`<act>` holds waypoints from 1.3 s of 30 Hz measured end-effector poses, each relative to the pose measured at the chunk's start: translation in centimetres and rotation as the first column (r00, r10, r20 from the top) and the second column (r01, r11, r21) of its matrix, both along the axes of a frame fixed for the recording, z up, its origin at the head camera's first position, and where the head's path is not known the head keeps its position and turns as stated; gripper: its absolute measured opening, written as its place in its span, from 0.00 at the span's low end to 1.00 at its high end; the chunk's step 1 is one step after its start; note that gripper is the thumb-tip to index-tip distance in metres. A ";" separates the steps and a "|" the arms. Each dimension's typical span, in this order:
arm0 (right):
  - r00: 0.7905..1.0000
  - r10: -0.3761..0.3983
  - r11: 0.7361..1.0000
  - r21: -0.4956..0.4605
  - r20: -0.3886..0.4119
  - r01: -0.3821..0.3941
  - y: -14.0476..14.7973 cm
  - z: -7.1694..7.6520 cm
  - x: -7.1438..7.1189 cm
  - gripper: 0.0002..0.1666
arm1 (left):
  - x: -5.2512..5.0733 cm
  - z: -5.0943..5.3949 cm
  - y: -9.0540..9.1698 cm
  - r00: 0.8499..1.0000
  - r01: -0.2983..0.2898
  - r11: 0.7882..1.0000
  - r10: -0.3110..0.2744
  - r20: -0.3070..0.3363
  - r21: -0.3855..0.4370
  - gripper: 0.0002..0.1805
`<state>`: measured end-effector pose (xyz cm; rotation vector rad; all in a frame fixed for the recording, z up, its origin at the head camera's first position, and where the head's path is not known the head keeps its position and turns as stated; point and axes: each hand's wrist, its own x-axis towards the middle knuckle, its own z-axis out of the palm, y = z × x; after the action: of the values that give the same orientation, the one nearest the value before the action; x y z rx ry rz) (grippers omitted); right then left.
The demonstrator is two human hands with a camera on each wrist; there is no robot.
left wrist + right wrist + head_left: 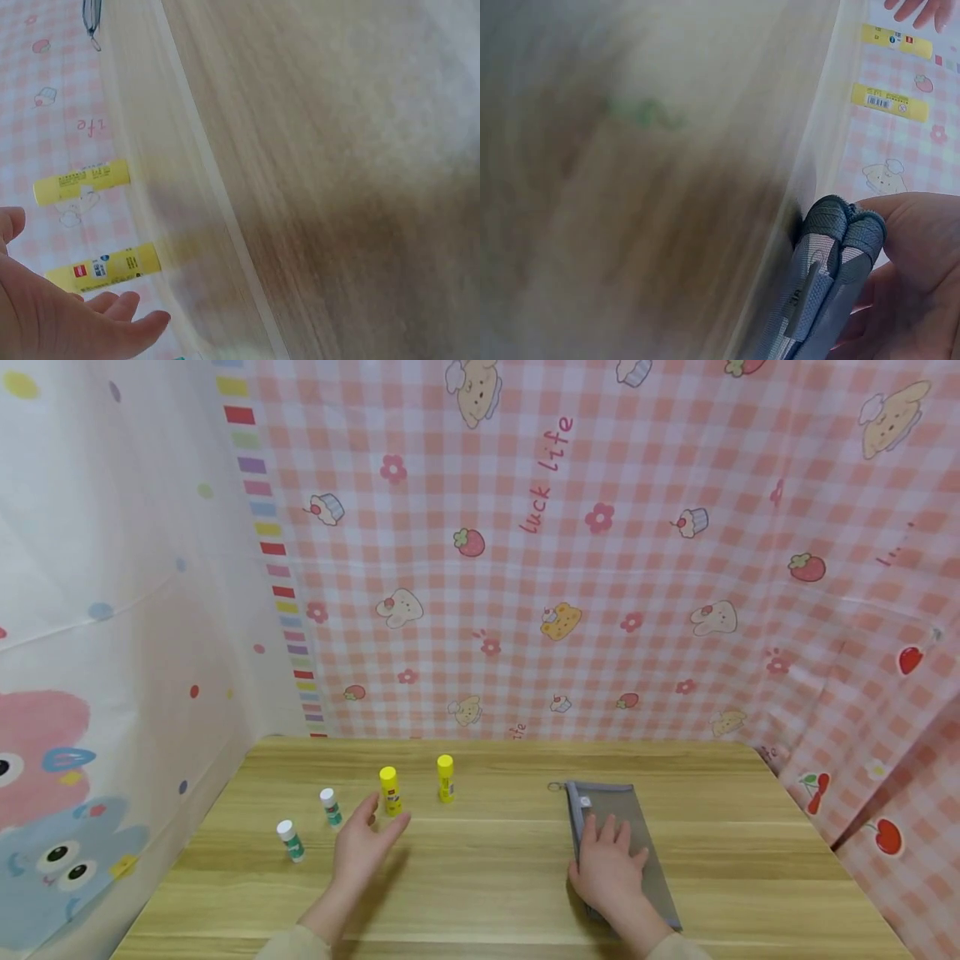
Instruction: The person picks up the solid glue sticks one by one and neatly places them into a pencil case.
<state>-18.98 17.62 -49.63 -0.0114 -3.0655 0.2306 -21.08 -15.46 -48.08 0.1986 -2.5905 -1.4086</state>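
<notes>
Two yellow glue sticks (391, 792) (446, 779) stand upright on the table, and two white-capped green ones (331, 808) (291, 842) stand to their left. My left hand (363, 846) is just in front of the nearer yellow stick, fingers spread and holding nothing; the left wrist view shows it beside that stick (105, 268). Flat on the table at the right lies a grey zippered pouch (647, 852). My right hand (611, 870) rests on it with fingers extended; in the right wrist view the thumb touches the pouch's zipper end (840, 240).
The wooden table (487, 877) reaches back to a pink checked curtain (510, 585). A white curtain with cartoon prints (127, 610) hangs at the left. A small ring (556, 787) is attached at the pouch's back left corner.
</notes>
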 end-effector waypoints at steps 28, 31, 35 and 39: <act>0.989 -0.047 0.993 -0.100 0.138 0.061 0.0 0.2 -0.2 0.30 | -2.9 -1.0 0.2 1.000 -0.013 0.983 0.010 0.018 0.185 0.41; 0.990 -0.051 0.993 -0.100 0.133 0.064 0.0 0.3 -0.1 0.30 | -3.2 -1.0 0.4 1.000 -0.026 0.980 0.025 0.007 0.199 0.41; 0.993 -0.045 0.992 -0.111 0.110 0.057 0.1 0.3 0.1 0.30 | -3.6 -1.4 0.6 0.998 -0.051 0.977 0.057 -0.020 0.209 0.37; 0.995 -0.039 0.991 -0.124 0.095 0.051 0.1 0.2 0.3 0.30 | -4.2 -2.0 0.7 0.994 -0.087 0.972 0.098 -0.043 0.216 0.34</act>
<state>-18.72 17.75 -49.39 -0.1000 -3.1321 0.4328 -25.24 -14.80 -50.12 0.3036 -2.3521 -1.6341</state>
